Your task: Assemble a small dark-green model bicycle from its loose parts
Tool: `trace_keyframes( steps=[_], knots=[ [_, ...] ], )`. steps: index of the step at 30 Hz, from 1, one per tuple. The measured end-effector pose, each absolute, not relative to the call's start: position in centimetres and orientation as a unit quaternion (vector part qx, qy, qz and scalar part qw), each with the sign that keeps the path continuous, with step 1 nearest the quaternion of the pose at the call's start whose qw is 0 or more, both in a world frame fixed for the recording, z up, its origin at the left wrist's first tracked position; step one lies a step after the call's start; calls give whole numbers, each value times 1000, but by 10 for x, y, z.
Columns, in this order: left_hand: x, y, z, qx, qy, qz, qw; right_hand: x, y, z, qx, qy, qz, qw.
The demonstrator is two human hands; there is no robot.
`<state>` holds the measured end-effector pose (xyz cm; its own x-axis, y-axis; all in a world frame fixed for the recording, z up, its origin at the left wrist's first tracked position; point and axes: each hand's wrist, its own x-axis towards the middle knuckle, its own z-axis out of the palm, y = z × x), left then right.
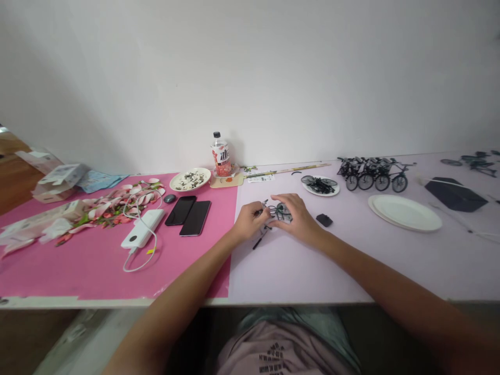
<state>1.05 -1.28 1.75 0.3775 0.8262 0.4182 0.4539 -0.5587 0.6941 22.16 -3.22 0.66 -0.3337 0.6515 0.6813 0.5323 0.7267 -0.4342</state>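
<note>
Between my two hands is a small model bicycle (280,210), partly hidden by the fingers. My left hand (252,217) pinches its left end, thumb and fingers closed together. On the other side my right hand (294,214) curves around the wheel end, thumb below and fingers above. A thin black stick-like piece (258,242) lies just below my left hand. To the right of my right hand sits a small black block (324,220). Farther back, a white plate (332,194) bears black bicycle parts (319,183).
Several finished-looking model bicycles (375,174) stand at the back right, near stacked white plates (406,212) and a dark flat box (455,194). Leftward are two phones (195,219), a white power bank (142,229) with cable, pink petal-like pieces (113,205) and a bottle (221,156).
</note>
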Motion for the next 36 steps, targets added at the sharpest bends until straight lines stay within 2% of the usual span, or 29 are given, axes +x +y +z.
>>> trace_keyframes(
  steps=[8, 19, 28, 36],
  knots=[
    [11, -18, 23, 770, 378, 406, 314, 226, -30, 11, -373, -803, 101, 454],
    [10, -19, 24, 773, 363, 403, 328, 225, -28, 8, -363, -796, 115, 471],
    [10, -24, 27, 753, 344, 407, 385, 223, -37, 13, -358, -794, 125, 474],
    [8, -24, 21, 763, 338, 396, 382, 223, -44, 15, -301, -838, 129, 437]
  ],
)
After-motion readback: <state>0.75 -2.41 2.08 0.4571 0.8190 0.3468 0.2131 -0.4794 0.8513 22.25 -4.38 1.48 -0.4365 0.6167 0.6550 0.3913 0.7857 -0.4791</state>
